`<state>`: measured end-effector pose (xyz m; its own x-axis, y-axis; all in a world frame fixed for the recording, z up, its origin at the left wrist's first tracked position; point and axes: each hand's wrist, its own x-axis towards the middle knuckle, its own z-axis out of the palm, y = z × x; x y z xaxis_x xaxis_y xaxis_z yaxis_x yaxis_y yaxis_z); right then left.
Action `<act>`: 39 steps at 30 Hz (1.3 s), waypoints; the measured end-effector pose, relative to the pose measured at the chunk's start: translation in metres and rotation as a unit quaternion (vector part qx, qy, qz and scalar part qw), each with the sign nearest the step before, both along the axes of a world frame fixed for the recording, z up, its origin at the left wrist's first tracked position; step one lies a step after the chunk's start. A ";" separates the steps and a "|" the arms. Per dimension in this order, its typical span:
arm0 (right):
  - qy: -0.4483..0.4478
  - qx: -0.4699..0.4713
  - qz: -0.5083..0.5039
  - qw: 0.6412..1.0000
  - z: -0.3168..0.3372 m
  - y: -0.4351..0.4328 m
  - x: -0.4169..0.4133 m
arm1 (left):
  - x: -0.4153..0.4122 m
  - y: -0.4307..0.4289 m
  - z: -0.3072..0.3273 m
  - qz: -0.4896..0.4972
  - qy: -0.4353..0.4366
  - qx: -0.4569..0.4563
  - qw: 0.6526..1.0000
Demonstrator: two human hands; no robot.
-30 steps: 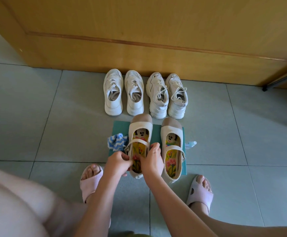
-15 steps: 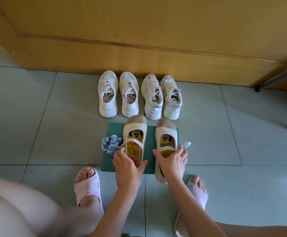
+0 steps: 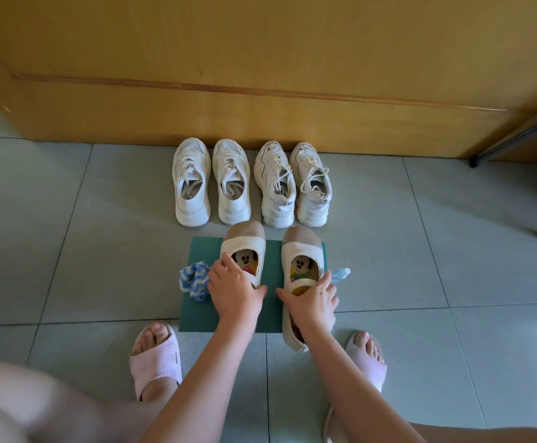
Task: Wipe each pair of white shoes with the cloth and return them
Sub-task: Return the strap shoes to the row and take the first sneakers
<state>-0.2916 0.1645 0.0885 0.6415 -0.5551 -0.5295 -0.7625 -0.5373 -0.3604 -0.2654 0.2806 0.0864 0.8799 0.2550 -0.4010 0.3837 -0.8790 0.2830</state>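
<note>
Left hand (image 3: 233,292) grips the left strap shoe (image 3: 244,241) across its middle, fingers over the left wall, thumb on the right wall. Right hand (image 3: 315,302) grips the right strap shoe (image 3: 300,247) the same way, mirrored. Both shoes sit on the green mat (image 3: 197,318), toes past its far edge, right heel off its near edge. Cloth (image 3: 193,279) lies loose at the mat's left side, just beside my left fingers, in neither hand. Spray bottle (image 3: 342,273) is just beside my right fingertips. Left sneaker pair (image 3: 192,187) and right sneaker pair (image 3: 276,187) stand far, heels near the strap shoes' toes.

My read: I'm moving the pair as one, not wiping. Setting down or taking away, cannot tell. To do it well:
- Hold the side walls at mid-length so each shoe rides level.
- Lift straight up before any travel so the mat doesn't drag.
- Steer the toes off the sneaker heels.
- Watch the bottle with my right fingers.
- Set both shoes parallel.
</note>
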 end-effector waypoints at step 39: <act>-0.101 0.022 -0.015 0.995 0.030 -0.214 0.189 | 0.185 -0.191 0.015 0.068 -0.071 -0.162 0.982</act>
